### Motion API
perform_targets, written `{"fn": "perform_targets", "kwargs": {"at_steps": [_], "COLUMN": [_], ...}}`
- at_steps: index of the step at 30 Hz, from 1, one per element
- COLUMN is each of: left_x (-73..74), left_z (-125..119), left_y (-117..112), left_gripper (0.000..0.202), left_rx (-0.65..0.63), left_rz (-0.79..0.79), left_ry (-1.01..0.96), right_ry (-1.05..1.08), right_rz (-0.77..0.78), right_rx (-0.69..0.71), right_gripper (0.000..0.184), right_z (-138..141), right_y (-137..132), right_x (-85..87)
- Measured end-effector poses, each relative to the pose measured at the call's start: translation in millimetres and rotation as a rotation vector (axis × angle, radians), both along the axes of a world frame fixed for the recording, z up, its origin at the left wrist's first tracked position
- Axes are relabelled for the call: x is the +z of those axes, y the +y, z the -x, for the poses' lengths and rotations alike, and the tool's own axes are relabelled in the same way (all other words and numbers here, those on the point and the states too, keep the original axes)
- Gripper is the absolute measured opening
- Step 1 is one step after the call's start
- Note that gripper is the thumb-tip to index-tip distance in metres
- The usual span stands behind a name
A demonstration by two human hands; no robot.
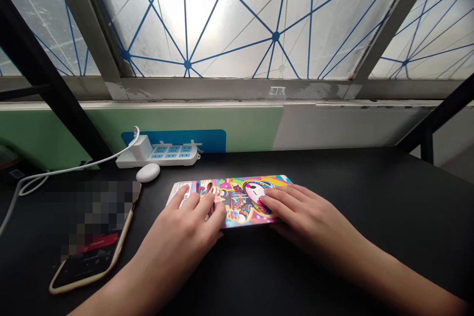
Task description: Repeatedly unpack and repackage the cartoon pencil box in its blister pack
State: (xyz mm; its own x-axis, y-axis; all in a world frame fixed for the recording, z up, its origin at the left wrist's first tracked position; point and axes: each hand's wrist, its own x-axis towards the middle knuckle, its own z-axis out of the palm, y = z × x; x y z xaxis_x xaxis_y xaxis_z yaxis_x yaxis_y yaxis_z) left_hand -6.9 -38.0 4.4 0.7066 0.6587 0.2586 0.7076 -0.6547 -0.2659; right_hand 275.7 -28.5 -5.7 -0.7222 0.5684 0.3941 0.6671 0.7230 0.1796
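Note:
A thin, brightly coloured booklet (237,202) with a cartoon figure on its cover lies flat or nearly flat, turned sideways, at the middle of the black desk. My left hand (196,217) rests its fingers over the left part of the cover, with a fingertip showing at the near edge. Across the right end my right hand (299,210) has its fingers on top, and its thumb goes under the near edge, mostly hidden. Both hands grip the booklet. Its underside is out of sight.
On the left lies a phone (94,261) in a pale-edged case, its screen partly blurred out. Behind it sit a white oval object (148,173) and a power strip (174,154) with a plugged-in charger (140,147) and white cable (85,165). Black frame bars slant at both sides.

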Motion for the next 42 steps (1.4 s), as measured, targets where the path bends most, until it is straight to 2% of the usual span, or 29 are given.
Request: {"fn": "perform_targets", "kwargs": {"at_steps": [4, 9, 11, 13, 17, 21, 25, 28, 30, 32, 34, 36, 39, 42], "left_x": [-3.9, -16.8, -20.9, -21.8, -15.9, -11.0, -13.0, -15.0, -15.6, -16.1, -16.9, -17.7, -17.7, -16.6], "left_z": [-1, 2, 5, 7, 8, 6, 8, 9, 9, 9, 9, 9, 10, 10], "left_y": [3, 11, 14, 16, 17, 18, 18, 19, 20, 21, 21, 21, 22, 22], "left_gripper": [0.038, 0.076, 0.085, 0.088, 0.091, 0.092, 0.093, 0.09, 0.09, 0.09, 0.09, 0.092, 0.095, 0.093], "left_rx": [0.012, 0.108, 0.147, 0.17, 0.189, 0.204, 0.206, 0.187, 0.168, 0.152, 0.149, 0.158, 0.165, 0.168], "left_rz": [0.049, 0.155, 0.22, 0.28, 0.342, 0.378, 0.382, 0.375, 0.378, 0.38, 0.375, 0.372, 0.385, 0.389], "left_ry": [-0.072, -0.14, -0.15, -0.15, -0.158, -0.16, -0.177, -0.181, -0.181, -0.181, -0.177, -0.171, -0.177, -0.19], "right_ry": [0.011, 0.016, 0.014, 0.011, -0.01, -0.029, 0.013, 0.06, 0.099, 0.104, 0.068, 0.023, -0.013, -0.009], "right_rz": [0.09, 0.241, 0.268, 0.294, 0.412, 0.51, 0.505, 0.429, 0.353, 0.327, 0.358, 0.406, 0.497, 0.566], "right_rx": [-0.008, -0.014, -0.002, 0.012, -0.015, -0.067, -0.14, -0.139, -0.106, -0.048, -0.002, 0.0, -0.043, -0.1], "right_gripper": [0.038, 0.068, 0.079, 0.083, 0.082, 0.077, 0.059, 0.045, 0.05, 0.064, 0.078, 0.085, 0.073, 0.054], "right_z": [1, -3, -3, -4, -13, -36, -57, -53, -40, -23, -8, -1, -14, -43], "right_y": [3, 5, 7, 8, 11, 14, 21, 23, 22, 19, 15, 13, 17, 26], "right_x": [-4.6, -9.2, -11.2, -11.9, -6.9, 3.3, 12.8, 14.1, 9.5, 1.8, -5.5, -8.2, -0.7, 12.5]}}
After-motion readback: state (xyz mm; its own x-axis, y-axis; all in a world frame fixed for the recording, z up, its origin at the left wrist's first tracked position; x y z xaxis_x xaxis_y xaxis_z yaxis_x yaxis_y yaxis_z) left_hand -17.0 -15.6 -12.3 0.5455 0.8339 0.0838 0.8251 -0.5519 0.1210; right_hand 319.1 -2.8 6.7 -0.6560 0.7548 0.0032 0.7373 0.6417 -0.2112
